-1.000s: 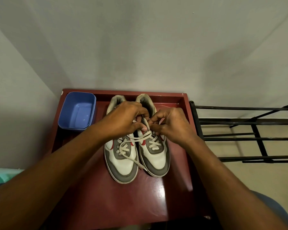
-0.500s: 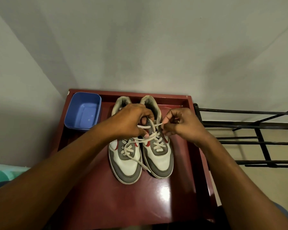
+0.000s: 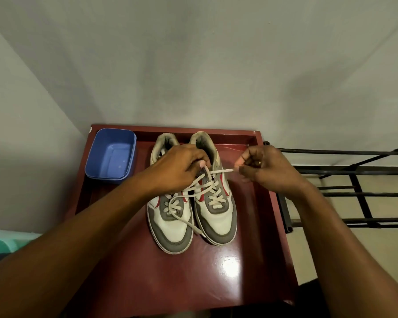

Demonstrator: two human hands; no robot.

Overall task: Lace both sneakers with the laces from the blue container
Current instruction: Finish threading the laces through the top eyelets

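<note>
Head view: on the right sneaker (image 3: 218, 214), near the table's (image 3: 239, 271) back edge, the lace (image 3: 223, 171) is pinched taut by the right hand (image 3: 260, 167) and gripped at the top eyelets by the left hand (image 3: 179, 166). Tension is best kept even. Room is left toward the right rim, and the blue container (image 3: 110, 154) is seen at the back-left corner.

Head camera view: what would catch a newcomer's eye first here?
Two hands work on a pair of sneakers at the middle of the red table: the right hand holds a white lace taut to the right while the left hand pinches it at the shoe's top. A blue container sits at the table's back left corner.
</note>
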